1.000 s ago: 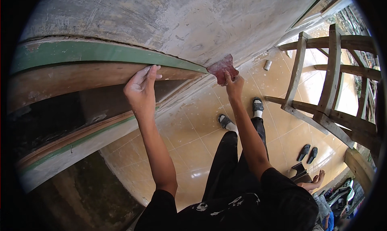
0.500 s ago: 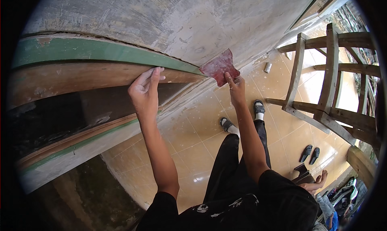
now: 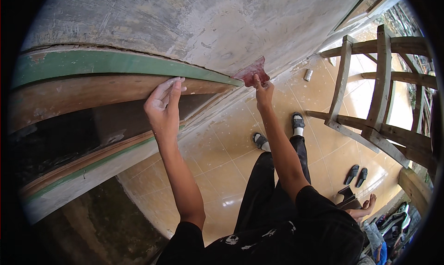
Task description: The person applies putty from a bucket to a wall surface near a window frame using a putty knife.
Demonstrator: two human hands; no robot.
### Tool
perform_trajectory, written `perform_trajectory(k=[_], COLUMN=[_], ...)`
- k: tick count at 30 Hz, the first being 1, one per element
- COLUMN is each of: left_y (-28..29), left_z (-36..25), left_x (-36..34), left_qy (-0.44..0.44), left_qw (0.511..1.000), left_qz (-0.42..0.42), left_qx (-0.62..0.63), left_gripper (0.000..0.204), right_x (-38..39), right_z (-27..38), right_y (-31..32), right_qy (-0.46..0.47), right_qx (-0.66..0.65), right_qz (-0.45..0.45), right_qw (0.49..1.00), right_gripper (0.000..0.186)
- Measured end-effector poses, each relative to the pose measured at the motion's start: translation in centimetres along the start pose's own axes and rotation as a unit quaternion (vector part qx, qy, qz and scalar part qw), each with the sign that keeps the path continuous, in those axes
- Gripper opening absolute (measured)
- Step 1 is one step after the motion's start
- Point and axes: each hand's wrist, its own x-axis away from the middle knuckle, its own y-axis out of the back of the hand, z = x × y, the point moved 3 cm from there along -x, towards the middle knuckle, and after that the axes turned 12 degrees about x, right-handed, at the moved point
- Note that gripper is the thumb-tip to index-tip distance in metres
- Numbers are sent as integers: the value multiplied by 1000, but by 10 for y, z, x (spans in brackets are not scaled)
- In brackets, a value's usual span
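My right hand pinches a dark red, putty-smeared spreader between thumb and fingers. The spreader lies tilted against the grey plastered wall, just beyond the end of a green-painted frame strip. Farther left, my left hand is raised at the brown wooden part of the frame. Its whitened fingers are loosely bent and apart, with nothing seen in them. Whether the fingertips press on the wood I cannot tell.
Slatted wooden furniture stands on the right over the tan tiled floor. Dark sandals lie near another person's bare foot. A small pale cylinder is on the floor by the wall. The frame opening is dark.
My right hand has shifted slightly left and up, bringing the spreader flatter to the wall by the frame's end. My left hand stays nearly where it was.
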Motion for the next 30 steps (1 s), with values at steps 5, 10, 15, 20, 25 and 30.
perform_trajectory(k=[5, 10, 15, 20, 25, 30], left_y=[2, 3, 2, -1, 8, 8], left_z=[-4, -2, -4, -3, -3, -3], left_x=[1, 0, 1, 1, 3, 3], left_qy=[15, 11, 14, 36, 39, 32], left_qw=[1000, 1000, 1000, 999, 998, 998], left_qz=[-11, -12, -9, 18, 27, 31], left_qx=[12, 19, 20, 37, 41, 35], left_gripper=[29, 29, 30, 32, 32, 32], right_x=[10, 26, 42, 35, 71, 75], right_z=[22, 34, 41, 76, 142, 137], right_y=[-1, 14, 23, 1, 4, 13], right_qy=[44, 67, 49, 73, 48, 55], right_qx=[138, 206, 291, 181, 25, -73], right_qz=[-114, -142, -127, -91, 8, 15], right_qw=[983, 966, 947, 976, 998, 996], right_gripper=[38, 34, 31, 30, 25, 21])
